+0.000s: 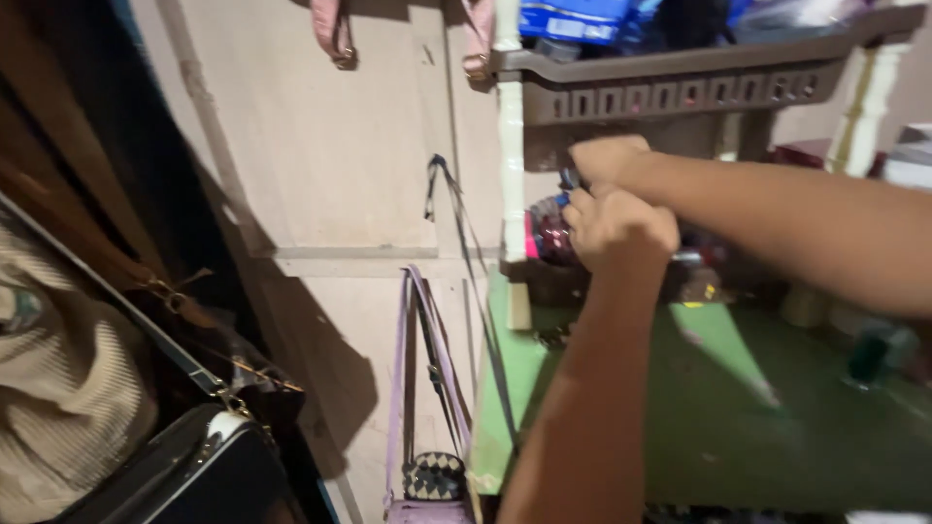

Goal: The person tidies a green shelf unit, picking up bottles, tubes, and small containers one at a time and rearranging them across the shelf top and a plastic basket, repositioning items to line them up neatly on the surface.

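My left hand (621,228) is closed in a fist under the lower tier of a grey-brown plastic shelf rack (680,82), next to a shiny red and blue packet (551,233). Just above it, my right hand (607,160) reaches in from the right with its fingers pinched on a small dark thing at the same spot. What either hand grips is blurred and mostly hidden by the fingers. Both forearms cross over a green table top (738,417).
A white rack post (512,165) stands at the table's left corner. A dark strap (466,243) and a purple-strapped bag (427,388) hang on the plywood wall. Bags, a black case (184,466) and a beige knit garment (58,388) crowd the left.
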